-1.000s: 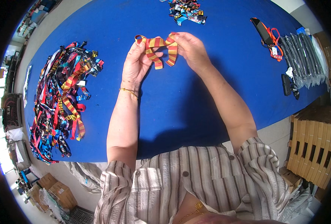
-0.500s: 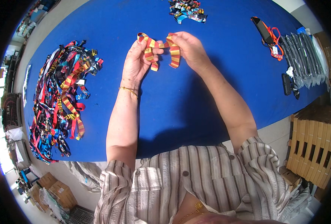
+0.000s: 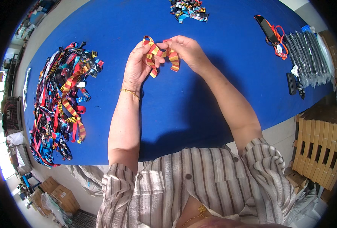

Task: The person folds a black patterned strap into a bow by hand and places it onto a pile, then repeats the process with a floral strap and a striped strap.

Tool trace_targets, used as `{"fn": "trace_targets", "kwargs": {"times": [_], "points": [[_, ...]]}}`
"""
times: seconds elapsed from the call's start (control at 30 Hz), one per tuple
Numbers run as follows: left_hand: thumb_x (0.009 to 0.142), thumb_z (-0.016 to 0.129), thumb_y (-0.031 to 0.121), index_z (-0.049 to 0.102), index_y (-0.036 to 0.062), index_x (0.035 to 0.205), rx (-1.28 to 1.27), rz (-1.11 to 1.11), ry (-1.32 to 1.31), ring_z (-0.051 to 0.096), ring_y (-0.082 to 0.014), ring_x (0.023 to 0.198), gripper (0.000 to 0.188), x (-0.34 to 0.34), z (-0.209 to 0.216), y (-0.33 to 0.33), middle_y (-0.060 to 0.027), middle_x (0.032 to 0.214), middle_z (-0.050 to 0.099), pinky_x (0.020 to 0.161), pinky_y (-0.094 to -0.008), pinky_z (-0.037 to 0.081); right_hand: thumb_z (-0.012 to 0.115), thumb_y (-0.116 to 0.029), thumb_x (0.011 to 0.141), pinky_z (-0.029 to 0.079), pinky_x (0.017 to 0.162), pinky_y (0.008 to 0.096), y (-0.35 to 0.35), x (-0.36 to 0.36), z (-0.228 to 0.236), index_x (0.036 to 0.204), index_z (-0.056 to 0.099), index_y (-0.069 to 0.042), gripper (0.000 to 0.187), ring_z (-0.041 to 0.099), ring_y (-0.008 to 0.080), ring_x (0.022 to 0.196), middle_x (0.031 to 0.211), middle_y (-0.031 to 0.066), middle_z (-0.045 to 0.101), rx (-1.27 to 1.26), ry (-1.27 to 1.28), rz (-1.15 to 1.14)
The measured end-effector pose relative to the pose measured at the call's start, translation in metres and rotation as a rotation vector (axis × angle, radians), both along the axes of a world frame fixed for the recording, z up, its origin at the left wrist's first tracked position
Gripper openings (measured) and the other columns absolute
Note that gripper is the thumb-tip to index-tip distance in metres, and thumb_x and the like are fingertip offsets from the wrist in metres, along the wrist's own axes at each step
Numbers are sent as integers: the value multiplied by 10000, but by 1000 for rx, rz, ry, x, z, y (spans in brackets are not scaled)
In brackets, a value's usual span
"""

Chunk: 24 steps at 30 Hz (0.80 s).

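Over the blue-covered table, both my hands hold a red-and-yellow striped fabric strap (image 3: 174,62). My left hand (image 3: 135,64) is closed on one part, where the strap makes a small loop above the thumb and a tail hangs down beside the fingers. My right hand (image 3: 189,53) pinches the other part between thumb and fingers, and a striped end dangles below it. Between the hands the strap runs slack, with its middle partly hidden by fingers. To the left lies a large heap of patterned straps (image 3: 56,104), some with the same red-and-yellow stripes.
A smaller bundle of straps (image 3: 189,10) lies at the far side of the blue table (image 3: 168,125). At the right are a black phone-like device (image 3: 265,28) with an orange cord (image 3: 283,41), a row of plastic-wrapped dark packs (image 3: 309,59) and a small black object (image 3: 291,83). Cardboard stacks (image 3: 316,148) stand beyond.
My hands have come slightly closer together, the right one shifting left. The loop at my left hand has turned, and the strap between the hands hangs slacker and lower.
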<state>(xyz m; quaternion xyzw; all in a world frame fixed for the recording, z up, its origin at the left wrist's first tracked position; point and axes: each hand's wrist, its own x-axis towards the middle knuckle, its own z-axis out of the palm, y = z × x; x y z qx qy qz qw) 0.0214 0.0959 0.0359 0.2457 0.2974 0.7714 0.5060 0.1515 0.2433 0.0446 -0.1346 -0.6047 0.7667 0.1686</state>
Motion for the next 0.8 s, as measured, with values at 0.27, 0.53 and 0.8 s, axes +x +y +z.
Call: {"fn": "trace_targets", "kwargs": {"times": [0.27, 0.53, 0.8], "points": [[979, 491, 160, 541, -35, 1123, -36, 71, 62, 705, -226, 747, 248, 1, -2, 6, -211, 1042, 692, 713, -318, 595, 501, -247, 1030, 520, 878, 282, 7, 2, -2, 1174, 614, 45, 345, 647, 135, 965, 1073, 90, 672, 55, -26, 60], [987, 502, 130, 547, -16, 1138, -37, 78, 33, 701, -254, 793, 214, -3, -6, 5, -210, 1106, 672, 729, -344, 598, 534, -217, 1014, 502, 874, 264, 3, 2, 6, 1187, 633, 39, 324, 631, 117, 974, 1050, 62, 686, 126, -9, 85], [1011, 527, 195, 565, 40, 1123, -29, 114, 15, 695, -227, 916, 195, 0, -1, 6, -222, 1168, 662, 715, -317, 585, 570, -198, 989, 489, 819, 238, 8, 2, -5, 1137, 655, 28, 284, 610, 84, 903, 992, 39, 676, 109, -25, -19]]}}
